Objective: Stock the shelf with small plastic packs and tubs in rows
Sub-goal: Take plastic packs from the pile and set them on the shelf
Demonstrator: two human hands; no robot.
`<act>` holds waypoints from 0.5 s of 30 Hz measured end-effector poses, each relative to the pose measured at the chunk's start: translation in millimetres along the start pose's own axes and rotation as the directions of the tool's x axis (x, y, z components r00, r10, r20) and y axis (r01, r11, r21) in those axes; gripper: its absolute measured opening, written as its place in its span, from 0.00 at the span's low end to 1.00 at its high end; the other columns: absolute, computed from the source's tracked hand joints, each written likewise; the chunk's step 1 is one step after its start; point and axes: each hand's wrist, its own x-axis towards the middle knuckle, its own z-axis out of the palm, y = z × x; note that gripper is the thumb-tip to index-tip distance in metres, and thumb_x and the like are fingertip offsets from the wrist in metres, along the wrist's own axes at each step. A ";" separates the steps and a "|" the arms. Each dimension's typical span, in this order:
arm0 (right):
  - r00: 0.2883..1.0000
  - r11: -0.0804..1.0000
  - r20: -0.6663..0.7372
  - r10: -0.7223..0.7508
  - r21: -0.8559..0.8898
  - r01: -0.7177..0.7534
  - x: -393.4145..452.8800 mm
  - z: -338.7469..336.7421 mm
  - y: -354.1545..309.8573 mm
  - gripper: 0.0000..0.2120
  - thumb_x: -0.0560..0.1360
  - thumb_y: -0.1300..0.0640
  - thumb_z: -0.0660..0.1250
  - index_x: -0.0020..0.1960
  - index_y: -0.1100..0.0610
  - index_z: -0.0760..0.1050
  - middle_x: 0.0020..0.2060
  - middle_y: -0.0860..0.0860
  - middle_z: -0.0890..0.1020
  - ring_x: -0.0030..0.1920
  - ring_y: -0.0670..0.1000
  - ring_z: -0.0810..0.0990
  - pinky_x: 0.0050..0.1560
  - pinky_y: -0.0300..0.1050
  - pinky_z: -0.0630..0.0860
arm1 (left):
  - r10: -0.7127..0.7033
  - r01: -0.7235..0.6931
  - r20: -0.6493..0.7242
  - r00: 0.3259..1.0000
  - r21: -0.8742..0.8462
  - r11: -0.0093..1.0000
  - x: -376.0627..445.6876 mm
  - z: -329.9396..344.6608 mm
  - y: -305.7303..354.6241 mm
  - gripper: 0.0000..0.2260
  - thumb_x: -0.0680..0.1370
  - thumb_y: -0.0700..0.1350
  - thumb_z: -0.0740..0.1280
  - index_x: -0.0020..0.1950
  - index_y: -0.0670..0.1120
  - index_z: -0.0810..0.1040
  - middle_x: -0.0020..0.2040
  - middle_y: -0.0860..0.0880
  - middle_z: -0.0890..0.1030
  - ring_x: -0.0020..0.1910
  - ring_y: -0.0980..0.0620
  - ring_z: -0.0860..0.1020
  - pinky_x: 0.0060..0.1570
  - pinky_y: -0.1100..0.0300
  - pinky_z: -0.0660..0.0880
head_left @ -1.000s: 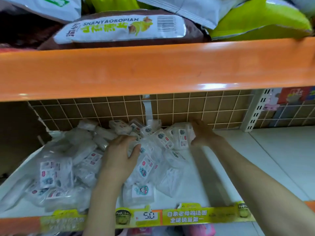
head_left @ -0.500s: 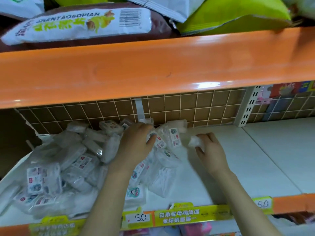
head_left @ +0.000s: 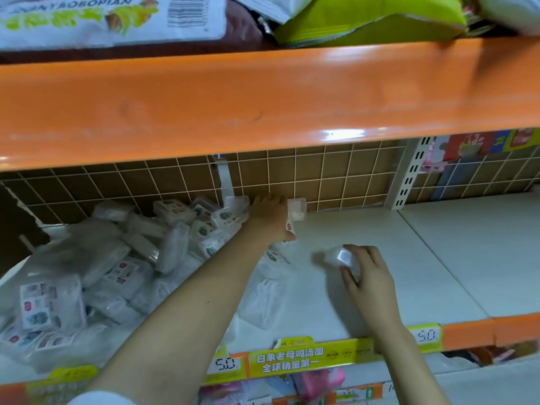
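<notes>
Two bare hands work over a white shelf (head_left: 380, 258) backed by a brown wire grid (head_left: 321, 176). Reaching to the back of that shelf, the left hand (head_left: 270, 217) grips a small white tub (head_left: 296, 209) that sits just right of its fingers, near the grid. Nearer the shelf's front edge, the right hand (head_left: 371, 276) curls its fingers around a clear plastic pack (head_left: 340, 257). A heap of packs (head_left: 117, 264) fills the shelf's left end.
</notes>
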 end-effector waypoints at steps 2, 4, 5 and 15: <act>1.000 1.000 0.002 -0.001 -0.005 0.001 -1.1 0.3 -0.6 0.20 0.67 0.71 0.70 0.58 0.59 0.76 0.52 0.56 0.77 0.48 0.59 0.78 0.42 0.36 0.65 | -0.010 0.009 0.042 0.999 0.017 1.000 -0.8 -1.4 1.6 0.30 0.72 0.58 0.70 0.66 0.42 0.69 0.63 0.45 0.73 0.63 0.45 0.70 0.64 0.52 0.62; 1.000 1.000 0.001 -0.002 -0.007 0.002 -2.3 0.6 -0.2 0.20 0.67 0.71 0.70 0.58 0.59 0.76 0.52 0.56 0.77 0.49 0.59 0.78 0.43 0.36 0.65 | -0.013 0.010 0.067 0.998 0.046 0.999 -1.8 -4.5 3.4 0.24 0.73 0.56 0.70 0.62 0.43 0.73 0.61 0.45 0.75 0.61 0.45 0.71 0.63 0.53 0.63; 1.000 1.000 0.000 -0.005 -0.007 0.005 -2.8 0.9 0.0 0.21 0.67 0.71 0.70 0.58 0.59 0.76 0.52 0.56 0.77 0.49 0.59 0.78 0.43 0.36 0.65 | -0.011 0.008 0.070 0.997 0.054 0.998 -2.0 -6.4 4.0 0.23 0.72 0.56 0.71 0.60 0.43 0.74 0.60 0.45 0.76 0.61 0.45 0.72 0.62 0.53 0.64; 1.000 0.999 0.003 0.009 -0.042 -0.009 -7.4 2.2 -2.0 0.20 0.66 0.72 0.70 0.57 0.60 0.77 0.51 0.56 0.77 0.48 0.59 0.78 0.45 0.36 0.66 | 0.068 -0.070 -0.042 0.997 -0.049 0.996 -15.9 -3.6 12.8 0.20 0.74 0.42 0.70 0.63 0.41 0.67 0.62 0.42 0.74 0.61 0.44 0.72 0.53 0.51 0.73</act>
